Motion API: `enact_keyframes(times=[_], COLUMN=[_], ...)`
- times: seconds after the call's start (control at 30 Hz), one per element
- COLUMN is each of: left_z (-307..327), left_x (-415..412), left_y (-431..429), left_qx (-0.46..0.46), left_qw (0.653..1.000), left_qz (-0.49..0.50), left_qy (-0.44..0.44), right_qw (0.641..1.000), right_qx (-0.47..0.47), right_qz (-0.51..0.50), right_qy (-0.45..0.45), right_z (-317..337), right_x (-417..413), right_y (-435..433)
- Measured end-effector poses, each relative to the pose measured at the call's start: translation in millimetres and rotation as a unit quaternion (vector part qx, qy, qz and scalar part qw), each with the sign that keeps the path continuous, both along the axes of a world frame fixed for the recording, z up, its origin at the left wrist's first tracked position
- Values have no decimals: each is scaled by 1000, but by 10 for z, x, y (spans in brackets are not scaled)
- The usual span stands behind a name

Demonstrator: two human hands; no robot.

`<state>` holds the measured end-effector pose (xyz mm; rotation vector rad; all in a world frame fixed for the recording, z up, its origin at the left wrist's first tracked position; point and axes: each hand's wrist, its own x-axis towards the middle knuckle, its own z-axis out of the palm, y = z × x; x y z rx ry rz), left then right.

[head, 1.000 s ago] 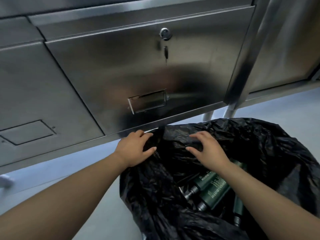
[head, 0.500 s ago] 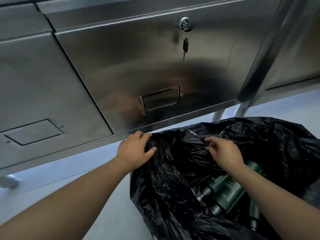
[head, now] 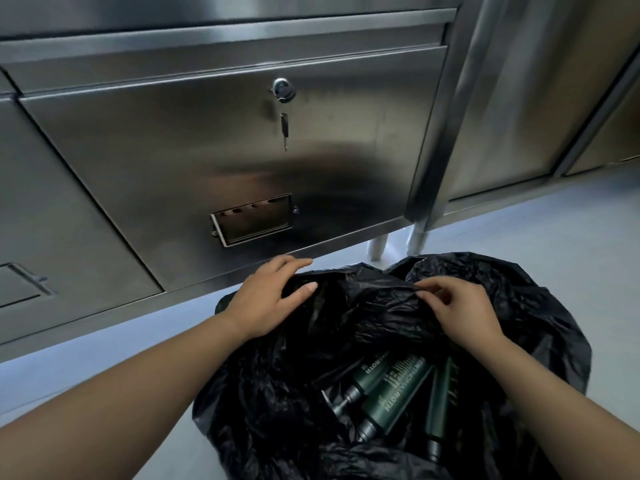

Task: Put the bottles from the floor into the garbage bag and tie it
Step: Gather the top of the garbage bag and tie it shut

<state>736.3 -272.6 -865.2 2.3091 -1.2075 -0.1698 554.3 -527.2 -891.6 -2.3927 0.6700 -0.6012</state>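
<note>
Black crinkled bag (head: 526, 306) on pale floor (head: 554, 230), mouth open and untied, with three dark green bottles (head: 391, 403) lettered in white lying inside, necks toward the viewer. Left grip (head: 266, 299) clamped on the far rim, thumb inside and fingers over the edge; right grip (head: 460, 310) pinching a fold of the same rim, forearm (head: 540, 386) crossing above the bottles. Just behind, steel cabinet (head: 207, 150) on short legs (head: 379, 245), key (head: 284, 128) hanging below its lock (head: 283, 90).

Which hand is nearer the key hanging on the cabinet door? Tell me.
Left. The left hand grips the bag rim almost straight below the key; the right hand pinches the bag farther right.
</note>
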Motion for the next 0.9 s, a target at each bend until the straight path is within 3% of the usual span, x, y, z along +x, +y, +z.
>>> enact_keyframes(times=[0.2,0.37,0.43,0.63,0.9], left_z=[213,59,-8,69,516], left_x=[-219,-366,-411,-496,-600], left_y=[-33,109,126,14,-413], left_qx=[-49,109,125,3,-121], left_qw=[996,992,991,1000,992], left_qz=[-55,-68,-48,20,-13], left_qy=[51,-3,-10,-1,11], right_qw=[999,998,997,995,990], right_qx=[30,56,66,86,89], right_qz=[2,30,35,46,105], right_qy=[-17,-20,-23,-27,-19], right_z=[-55,-145,-146,-111,247], right_x=[38,134,143,-26,-111], right_y=[-19,55,64,51,184])
